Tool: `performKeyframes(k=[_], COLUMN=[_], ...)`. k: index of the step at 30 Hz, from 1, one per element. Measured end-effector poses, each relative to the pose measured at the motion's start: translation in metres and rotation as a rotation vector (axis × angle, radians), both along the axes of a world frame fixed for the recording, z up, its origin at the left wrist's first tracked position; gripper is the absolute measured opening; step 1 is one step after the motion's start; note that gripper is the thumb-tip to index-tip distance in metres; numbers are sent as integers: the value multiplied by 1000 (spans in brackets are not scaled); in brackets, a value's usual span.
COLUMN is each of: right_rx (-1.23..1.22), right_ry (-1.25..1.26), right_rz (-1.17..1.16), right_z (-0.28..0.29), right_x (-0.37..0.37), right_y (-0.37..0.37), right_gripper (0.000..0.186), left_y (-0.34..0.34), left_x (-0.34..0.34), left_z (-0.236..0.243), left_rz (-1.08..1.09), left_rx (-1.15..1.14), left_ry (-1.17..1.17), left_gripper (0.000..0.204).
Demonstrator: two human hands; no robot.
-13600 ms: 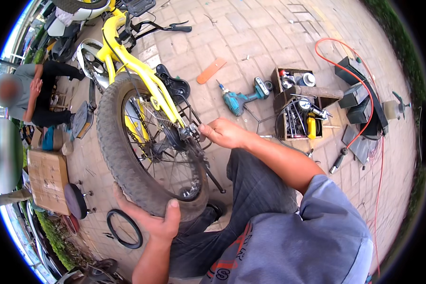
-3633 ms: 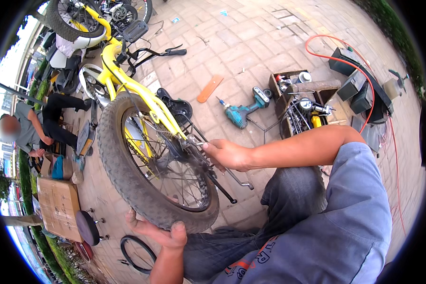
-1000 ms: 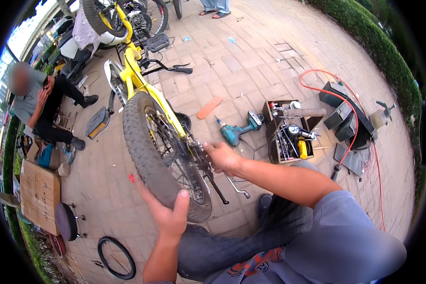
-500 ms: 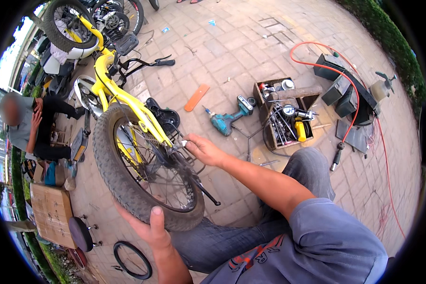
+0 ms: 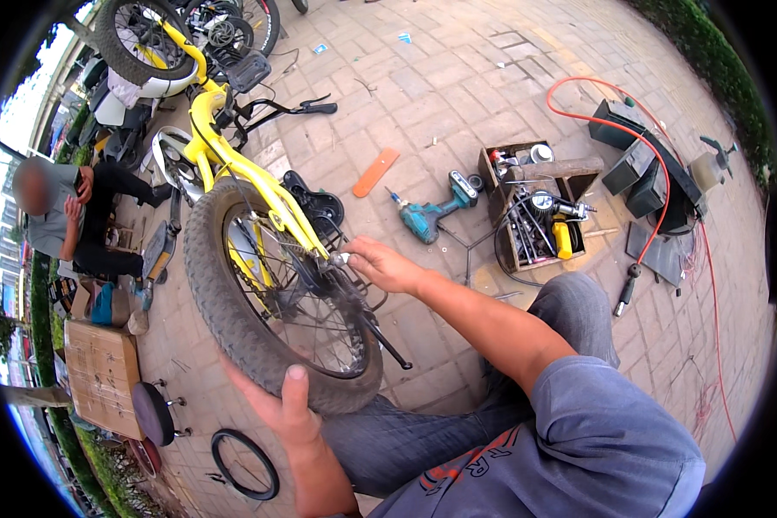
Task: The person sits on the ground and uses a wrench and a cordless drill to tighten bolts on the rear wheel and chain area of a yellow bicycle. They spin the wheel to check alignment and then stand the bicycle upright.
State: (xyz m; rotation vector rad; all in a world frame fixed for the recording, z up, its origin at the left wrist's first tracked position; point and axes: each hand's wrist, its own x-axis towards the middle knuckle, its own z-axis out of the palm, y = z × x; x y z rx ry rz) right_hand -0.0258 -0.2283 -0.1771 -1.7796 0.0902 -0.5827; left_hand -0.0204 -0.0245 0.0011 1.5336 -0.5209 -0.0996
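Note:
A yellow bicycle [image 5: 278, 202] with its fat-tyred wheel [image 5: 218, 268] toward me lies across the left half of the view. My left hand [image 5: 278, 410] cups the near lower side of the tyre, thumb on the tread and fingers partly hidden behind it. At the wheel's axle, my right hand [image 5: 387, 264] pinches a small silver piece [image 5: 340, 258] whose exact kind I cannot make out. A black kickstand [image 5: 388, 341] sticks out beside the wheel, which rests against my leg. The bicycle's saddle [image 5: 316, 205] shows behind the frame.
Right of the bicycle are a teal cordless drill [image 5: 425, 217], an orange strip [image 5: 375, 172] and a wooden toolbox [image 5: 497, 226]. Beyond lie dark block-shaped units [image 5: 628, 164] and a red hose [image 5: 662, 203]. At left, another person [image 5: 56, 220] sits near a cardboard box [image 5: 104, 371], stool [image 5: 153, 414] and loose tyre [image 5: 272, 479].
The whole view has shifted slightly, so the scene sits farther right in the picture. Both hands keep their places on the wheel and at the axle.

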Motion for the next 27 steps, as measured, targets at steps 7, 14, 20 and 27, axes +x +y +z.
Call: performKeyframes(k=[7, 14, 20, 27], right_rx=[243, 19, -95, -12], right_ry=[150, 101, 96, 250], right_rz=[-89, -211, -294, -330], right_z=[-56, -102, -106, -98], right_x=[3, 6, 12, -1], right_y=[8, 4, 7, 30], right_gripper=[36, 42, 45, 48], left_y=[3, 1, 2, 5], left_x=[3, 3, 4, 5], left_z=[3, 5, 5, 1], left_rz=[-30, -23, -74, 7], left_rx=[12, -34, -71, -4], left_ry=[38, 69, 101, 79], left_gripper=[95, 101, 98, 96])
